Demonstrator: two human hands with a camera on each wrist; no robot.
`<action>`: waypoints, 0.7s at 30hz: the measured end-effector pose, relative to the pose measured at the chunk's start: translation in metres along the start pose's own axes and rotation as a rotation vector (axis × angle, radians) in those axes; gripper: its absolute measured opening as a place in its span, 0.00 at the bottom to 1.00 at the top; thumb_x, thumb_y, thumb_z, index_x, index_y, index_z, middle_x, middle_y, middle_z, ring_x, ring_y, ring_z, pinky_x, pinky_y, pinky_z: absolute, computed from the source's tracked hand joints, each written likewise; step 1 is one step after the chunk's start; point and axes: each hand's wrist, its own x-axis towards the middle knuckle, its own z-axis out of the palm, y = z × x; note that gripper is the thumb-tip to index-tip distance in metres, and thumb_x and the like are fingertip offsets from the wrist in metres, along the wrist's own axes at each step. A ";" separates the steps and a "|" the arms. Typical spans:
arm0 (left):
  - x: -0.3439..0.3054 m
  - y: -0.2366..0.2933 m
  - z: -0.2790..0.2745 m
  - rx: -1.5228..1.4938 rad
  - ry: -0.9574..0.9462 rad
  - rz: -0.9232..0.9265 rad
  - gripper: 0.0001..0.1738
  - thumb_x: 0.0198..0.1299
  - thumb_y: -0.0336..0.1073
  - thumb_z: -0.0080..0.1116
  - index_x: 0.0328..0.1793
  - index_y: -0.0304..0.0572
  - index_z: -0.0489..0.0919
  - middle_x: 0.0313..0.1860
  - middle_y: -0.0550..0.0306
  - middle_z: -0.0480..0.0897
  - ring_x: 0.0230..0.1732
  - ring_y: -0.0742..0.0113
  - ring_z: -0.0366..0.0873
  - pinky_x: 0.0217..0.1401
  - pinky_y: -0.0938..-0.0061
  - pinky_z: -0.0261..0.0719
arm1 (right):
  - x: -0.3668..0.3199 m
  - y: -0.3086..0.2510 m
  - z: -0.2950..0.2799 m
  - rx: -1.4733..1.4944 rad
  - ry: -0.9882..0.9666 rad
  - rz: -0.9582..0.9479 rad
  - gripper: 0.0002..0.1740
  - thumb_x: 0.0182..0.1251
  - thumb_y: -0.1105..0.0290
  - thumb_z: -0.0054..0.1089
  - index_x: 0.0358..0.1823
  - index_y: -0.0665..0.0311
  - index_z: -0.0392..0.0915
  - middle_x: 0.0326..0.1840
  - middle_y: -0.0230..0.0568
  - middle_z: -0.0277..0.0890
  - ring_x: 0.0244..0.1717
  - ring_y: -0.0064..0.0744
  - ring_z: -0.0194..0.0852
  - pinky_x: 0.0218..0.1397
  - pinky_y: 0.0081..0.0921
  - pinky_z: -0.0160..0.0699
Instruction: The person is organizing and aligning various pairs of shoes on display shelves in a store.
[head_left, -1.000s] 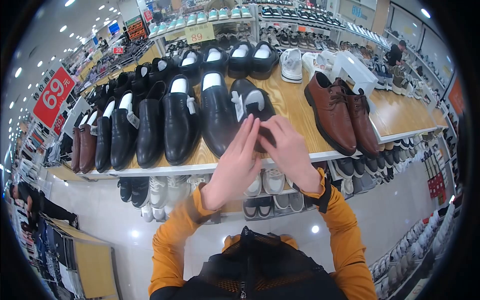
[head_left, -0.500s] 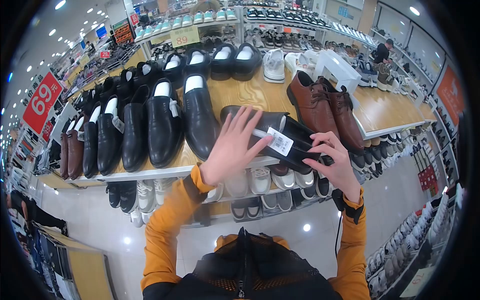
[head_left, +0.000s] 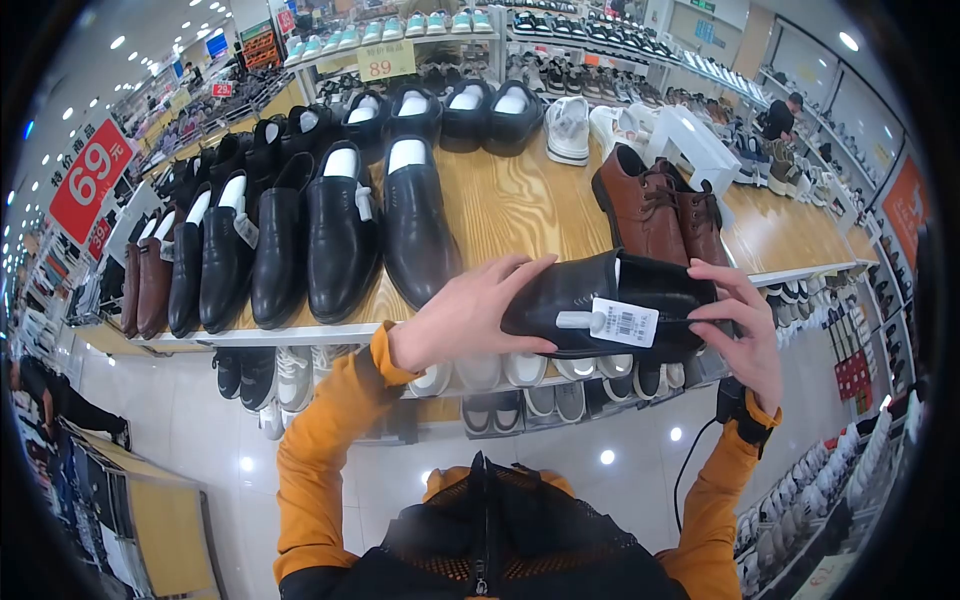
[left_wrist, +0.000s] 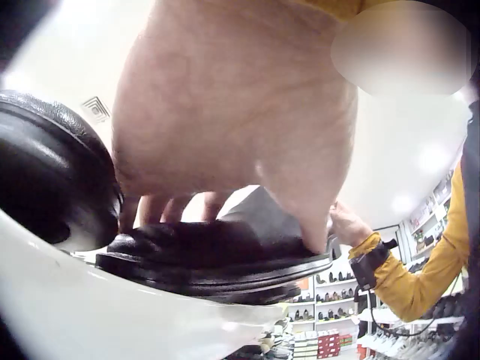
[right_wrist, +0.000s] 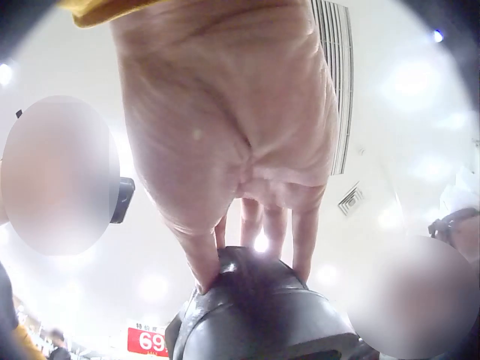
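Both hands hold a pair of black leather shoes (head_left: pixel 560 290) lying sideways at the table's front edge. My left hand (head_left: pixel 470 310) grips the toe end at the left, thumb on the near side and fingers on the far side. At the heel end, my right hand (head_left: pixel 742 325) pinches the shoes between thumb and fingers. A white barcode tag (head_left: pixel 625 323) lies over the near side. In the left wrist view the left hand (left_wrist: pixel 232 105) spans the dark shoe (left_wrist: pixel 210 255); in the right wrist view the right hand (right_wrist: pixel 232 127) clasps the heel (right_wrist: pixel 262 315).
A row of black shoes (head_left: pixel 343 235) stands to the left, with more black pairs behind. Brown lace-up shoes (head_left: pixel 640 205) and a white stand (head_left: pixel 690 140) are on the right. Lower shelves hold more shoes (head_left: pixel 540 400). A person (head_left: pixel 780 118) is at the far right.
The shoes have turned from pointing away to lying sideways and have shifted right. My left hand has closed around the toe end; my right hand has moved right to the heel end.
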 end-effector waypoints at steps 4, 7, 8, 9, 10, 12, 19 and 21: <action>-0.012 -0.001 0.000 0.110 0.135 0.118 0.51 0.52 0.47 0.74 0.81 0.51 0.61 0.63 0.37 0.73 0.61 0.38 0.73 0.67 0.56 0.72 | 0.013 0.009 -0.004 -0.179 0.001 0.057 0.08 0.59 0.83 0.66 0.40 0.70 0.80 0.67 0.47 0.74 0.69 0.47 0.72 0.69 0.35 0.72; -0.015 -0.001 0.001 0.205 0.156 0.106 0.53 0.49 0.43 0.75 0.82 0.55 0.61 0.64 0.38 0.72 0.61 0.39 0.74 0.66 0.55 0.72 | 0.033 0.027 -0.004 -0.186 0.032 -0.013 0.07 0.62 0.81 0.64 0.42 0.71 0.78 0.69 0.48 0.72 0.68 0.48 0.74 0.69 0.35 0.73; -0.015 -0.002 0.003 0.207 0.148 0.039 0.54 0.48 0.42 0.76 0.82 0.54 0.61 0.65 0.38 0.72 0.61 0.39 0.74 0.66 0.55 0.71 | 0.042 0.030 -0.005 -0.176 0.031 -0.024 0.07 0.63 0.81 0.64 0.42 0.71 0.78 0.70 0.48 0.71 0.68 0.48 0.73 0.69 0.35 0.73; -0.015 -0.003 0.004 0.180 0.184 0.002 0.53 0.47 0.38 0.75 0.82 0.57 0.62 0.64 0.40 0.72 0.59 0.40 0.74 0.64 0.56 0.72 | 0.051 0.030 -0.008 -0.198 0.023 -0.035 0.07 0.64 0.81 0.63 0.43 0.71 0.78 0.72 0.47 0.69 0.69 0.49 0.73 0.70 0.35 0.73; -0.016 -0.003 0.007 0.186 0.190 -0.002 0.53 0.47 0.38 0.75 0.82 0.57 0.62 0.64 0.40 0.72 0.59 0.40 0.74 0.64 0.56 0.72 | 0.059 0.032 -0.009 -0.232 0.022 -0.046 0.07 0.66 0.80 0.62 0.44 0.71 0.78 0.73 0.45 0.67 0.68 0.46 0.73 0.67 0.34 0.75; -0.022 0.001 0.016 0.287 0.296 -0.039 0.53 0.45 0.37 0.75 0.82 0.60 0.63 0.62 0.43 0.73 0.56 0.43 0.76 0.62 0.57 0.74 | 0.077 0.022 -0.006 -0.208 0.035 -0.029 0.07 0.68 0.77 0.61 0.45 0.71 0.78 0.66 0.48 0.74 0.63 0.47 0.78 0.60 0.31 0.77; -0.045 0.010 0.034 0.414 0.422 -0.003 0.45 0.42 0.32 0.75 0.73 0.61 0.76 0.55 0.54 0.78 0.46 0.56 0.78 0.52 0.64 0.75 | 0.147 0.059 0.028 -0.369 -0.217 0.013 0.11 0.71 0.68 0.58 0.46 0.69 0.79 0.39 0.50 0.84 0.39 0.52 0.82 0.44 0.33 0.78; -0.052 0.018 0.037 0.500 0.413 0.036 0.47 0.35 0.30 0.73 0.71 0.60 0.78 0.53 0.55 0.79 0.45 0.58 0.78 0.50 0.66 0.75 | 0.149 0.065 0.050 -0.383 -0.172 -0.148 0.11 0.70 0.67 0.60 0.46 0.67 0.78 0.38 0.52 0.83 0.39 0.55 0.81 0.42 0.39 0.79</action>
